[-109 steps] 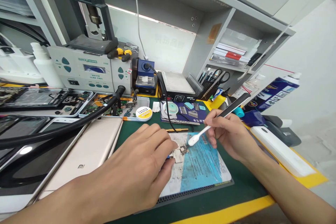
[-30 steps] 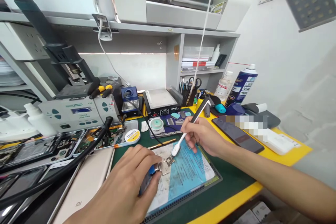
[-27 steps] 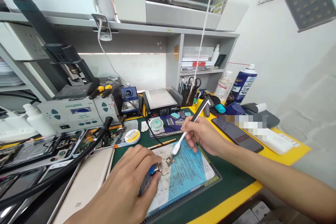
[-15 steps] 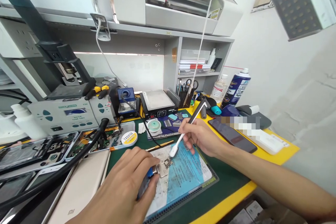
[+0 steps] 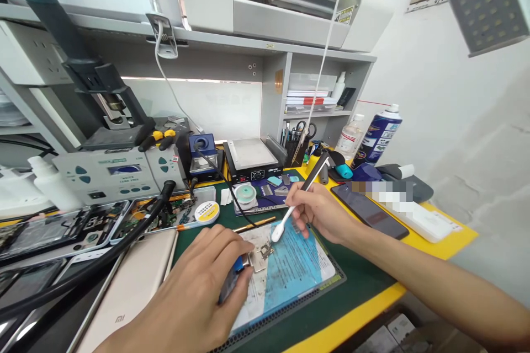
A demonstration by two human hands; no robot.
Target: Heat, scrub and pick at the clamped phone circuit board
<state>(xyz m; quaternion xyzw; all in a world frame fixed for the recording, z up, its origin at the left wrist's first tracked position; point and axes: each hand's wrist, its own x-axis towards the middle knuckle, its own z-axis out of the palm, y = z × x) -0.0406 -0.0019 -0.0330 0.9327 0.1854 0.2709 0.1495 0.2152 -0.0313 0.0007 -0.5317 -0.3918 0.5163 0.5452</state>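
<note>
My left hand (image 5: 207, 281) is closed around a small metal holder (image 5: 259, 261) with a blue part (image 5: 238, 265) beside the thumb and forefinger. At the holder's far end is a tiny circuit piece (image 5: 268, 249). My right hand (image 5: 312, 209) pinches a slim black-and-white tool (image 5: 296, 196) like a pen, its black end pointing up. The tool's white rounded head (image 5: 278, 231) is just above the circuit piece; I cannot tell if they touch. Underneath lies a stained blue-and-white pad (image 5: 298, 270).
A gold-coloured stick (image 5: 254, 224) lies behind the pad. To the left are a gold phone back (image 5: 128, 276), a thick black hose (image 5: 124, 245) and a tray of circuit parts (image 5: 159, 215). A dark phone (image 5: 368, 212) lies to the right; a hot plate (image 5: 254, 154) stands behind.
The whole view has shifted slightly. The tool's white head sits a little further right of the circuit piece. Both hands keep the same hold.
</note>
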